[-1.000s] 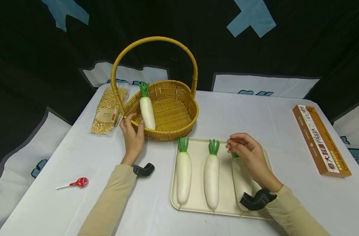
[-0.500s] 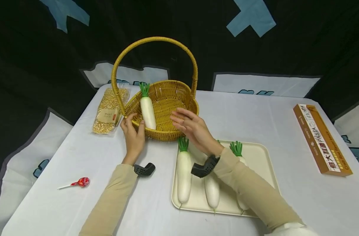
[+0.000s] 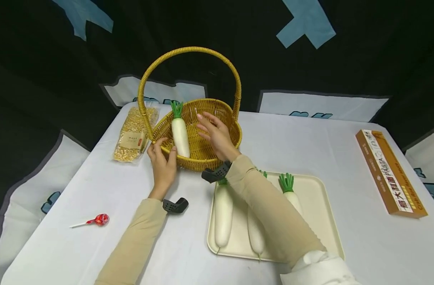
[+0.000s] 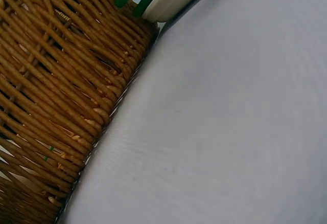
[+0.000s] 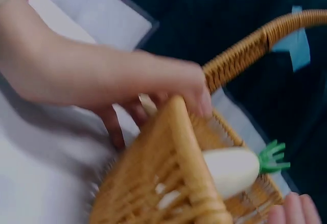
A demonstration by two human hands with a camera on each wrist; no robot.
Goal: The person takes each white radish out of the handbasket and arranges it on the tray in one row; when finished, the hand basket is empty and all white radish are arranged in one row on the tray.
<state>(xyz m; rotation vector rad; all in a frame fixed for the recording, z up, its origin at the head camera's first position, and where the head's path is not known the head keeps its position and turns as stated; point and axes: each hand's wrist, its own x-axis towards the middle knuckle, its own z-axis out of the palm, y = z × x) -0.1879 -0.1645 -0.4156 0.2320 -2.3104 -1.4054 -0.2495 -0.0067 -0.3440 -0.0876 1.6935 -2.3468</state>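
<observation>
My left hand grips the near left rim of a yellow wicker basket. Inside that basket a white radish leans on the left side, its green top poking above the rim. Over the basket's right half is my right hand, to the right of the radish, fingers loosely extended and holding nothing. The right wrist view shows the left hand bent over the rim, and my right fingertips at the lower corner. Only woven basket wall and tablecloth fill most of the left wrist view.
A cream tray with three more white radishes lies in front of the basket, partly under my right forearm. Left of the basket is a bag of corn kernels, with a lollipop nearer. A pasta box lies far right.
My right hand has moved from above the tray's right radish, leftward and away from me, to over the basket. My left hand has stayed on the rim.
</observation>
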